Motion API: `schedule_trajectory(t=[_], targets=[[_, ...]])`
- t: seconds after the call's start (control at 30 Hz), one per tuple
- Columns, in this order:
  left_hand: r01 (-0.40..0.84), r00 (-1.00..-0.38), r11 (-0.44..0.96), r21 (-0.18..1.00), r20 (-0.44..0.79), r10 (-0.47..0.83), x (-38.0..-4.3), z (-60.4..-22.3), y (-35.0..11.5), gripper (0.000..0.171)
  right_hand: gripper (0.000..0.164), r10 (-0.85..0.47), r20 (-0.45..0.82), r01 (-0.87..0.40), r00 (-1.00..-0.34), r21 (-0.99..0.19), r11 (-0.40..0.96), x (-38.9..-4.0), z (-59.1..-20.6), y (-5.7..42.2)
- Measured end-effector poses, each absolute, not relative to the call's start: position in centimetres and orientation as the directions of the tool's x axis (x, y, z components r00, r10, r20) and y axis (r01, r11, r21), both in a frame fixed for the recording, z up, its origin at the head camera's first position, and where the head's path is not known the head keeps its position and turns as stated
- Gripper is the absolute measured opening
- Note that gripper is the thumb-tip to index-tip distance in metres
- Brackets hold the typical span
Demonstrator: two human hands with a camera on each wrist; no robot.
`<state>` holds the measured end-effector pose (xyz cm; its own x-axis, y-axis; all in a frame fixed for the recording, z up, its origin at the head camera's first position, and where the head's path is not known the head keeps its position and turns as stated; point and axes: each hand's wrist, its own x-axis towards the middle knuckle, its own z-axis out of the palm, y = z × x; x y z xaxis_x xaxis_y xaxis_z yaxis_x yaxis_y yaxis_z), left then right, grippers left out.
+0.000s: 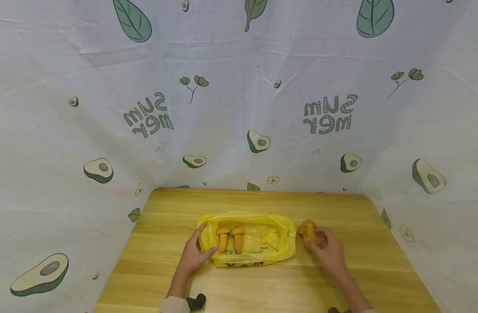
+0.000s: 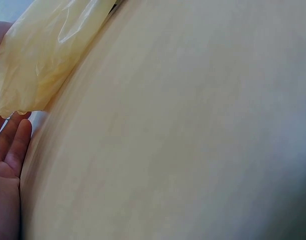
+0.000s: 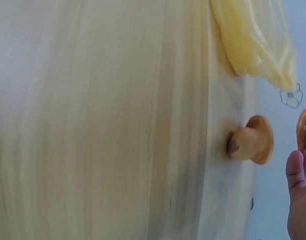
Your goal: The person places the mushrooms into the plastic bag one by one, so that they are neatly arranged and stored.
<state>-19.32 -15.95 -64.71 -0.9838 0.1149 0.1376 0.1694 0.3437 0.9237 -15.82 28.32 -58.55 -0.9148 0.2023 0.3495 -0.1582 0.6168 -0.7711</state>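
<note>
Well, right hand [image 1: 330,248] pinches a mushroom [image 1: 310,235]; left hand [image 1: 193,253], spread wide, perhaps touches bag [image 1: 288,237]

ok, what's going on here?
Someone has their left hand at the left end of an open yellow plastic bag, thumb and fingers spread. Their right hand grips one mushroom to the bag's right. Another mushroom is close by on the wooden table. Two more mushrooms lie in the bag.

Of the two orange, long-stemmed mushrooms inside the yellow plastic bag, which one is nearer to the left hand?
The left orange mushroom in the head view: its stem lies closest to the left hand; the other mushroom lies farther right.
</note>
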Motion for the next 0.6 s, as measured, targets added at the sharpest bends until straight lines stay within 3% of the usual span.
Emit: schedule_trajectory(t=[0.6], targets=[[0.198,-0.979,0.374,0.906,0.16,0.13,-19.3,-64.7,-16.2,0.091,0.036,0.158,0.27,-0.142,-0.95,-0.822,0.552,-17.0,-58.5,24.0]])
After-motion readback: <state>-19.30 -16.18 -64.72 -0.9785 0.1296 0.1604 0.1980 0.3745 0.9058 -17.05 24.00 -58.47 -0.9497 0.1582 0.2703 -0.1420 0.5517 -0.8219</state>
